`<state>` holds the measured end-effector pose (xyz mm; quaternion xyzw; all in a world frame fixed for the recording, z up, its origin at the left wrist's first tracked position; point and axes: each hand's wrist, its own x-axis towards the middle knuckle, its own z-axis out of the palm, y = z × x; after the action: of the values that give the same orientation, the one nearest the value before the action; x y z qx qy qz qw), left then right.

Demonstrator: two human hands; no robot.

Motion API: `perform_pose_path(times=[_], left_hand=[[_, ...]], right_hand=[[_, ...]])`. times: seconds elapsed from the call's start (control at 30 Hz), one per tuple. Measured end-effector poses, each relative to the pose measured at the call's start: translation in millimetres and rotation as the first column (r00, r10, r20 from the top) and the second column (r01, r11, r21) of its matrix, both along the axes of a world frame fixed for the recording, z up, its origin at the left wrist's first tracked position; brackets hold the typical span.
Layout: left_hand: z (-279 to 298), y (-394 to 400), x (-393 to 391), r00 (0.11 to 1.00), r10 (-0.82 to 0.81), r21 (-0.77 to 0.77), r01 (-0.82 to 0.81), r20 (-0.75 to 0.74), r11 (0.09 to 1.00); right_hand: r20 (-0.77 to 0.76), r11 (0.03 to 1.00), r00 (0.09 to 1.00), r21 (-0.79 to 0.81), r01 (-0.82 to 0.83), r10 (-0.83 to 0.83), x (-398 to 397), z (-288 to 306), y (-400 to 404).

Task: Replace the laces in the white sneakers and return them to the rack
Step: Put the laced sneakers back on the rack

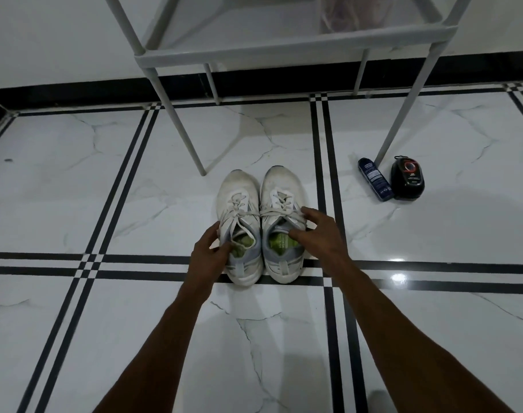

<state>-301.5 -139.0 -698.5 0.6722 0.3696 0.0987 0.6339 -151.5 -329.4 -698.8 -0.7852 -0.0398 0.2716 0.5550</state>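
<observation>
Two white sneakers stand side by side on the floor, toes pointing away from me, both with white laces threaded and green insoles showing. My left hand grips the outer collar of the left sneaker, thumb inside the opening. My right hand grips the right sneaker at its collar, thumb in the opening and fingers over the upper laces. The white rack stands just behind the shoes, its lowest shelf raised above the floor.
Marble floor tiles with black double stripes lie all around. To the right of the shoes, by a rack leg, lie a dark blue bottle and a black shoe-polish container. Another rack leg stands left of the shoes.
</observation>
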Motion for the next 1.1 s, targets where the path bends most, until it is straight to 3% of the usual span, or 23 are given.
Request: perform_pose_path(times=[0.17,0.3,0.8,1.1], left_hand=[[30,-8,-5,1.0,0.005,0.034,-0.005,0.014,0.999],[85,-12,-8,1.0,-0.01,0.071,0.008,0.025,0.997],[436,-7,-49,0.998,-0.019,0.035,0.017,0.062,0.999],[598,21,-47,0.988,-0.048,0.156,0.025,0.144,0.987]], right_hand=[[-0.046,1.0,0.999,0.003,0.013,-0.013,-3,29,-5],[-0.025,1.0,1.0,0.007,-0.003,0.003,-4,86,-9],[0.024,0.998,1.0,0.053,0.018,-0.019,-47,438,-6],[0.069,0.994,0.996,0.092,0.055,-0.061,-53,612,15]])
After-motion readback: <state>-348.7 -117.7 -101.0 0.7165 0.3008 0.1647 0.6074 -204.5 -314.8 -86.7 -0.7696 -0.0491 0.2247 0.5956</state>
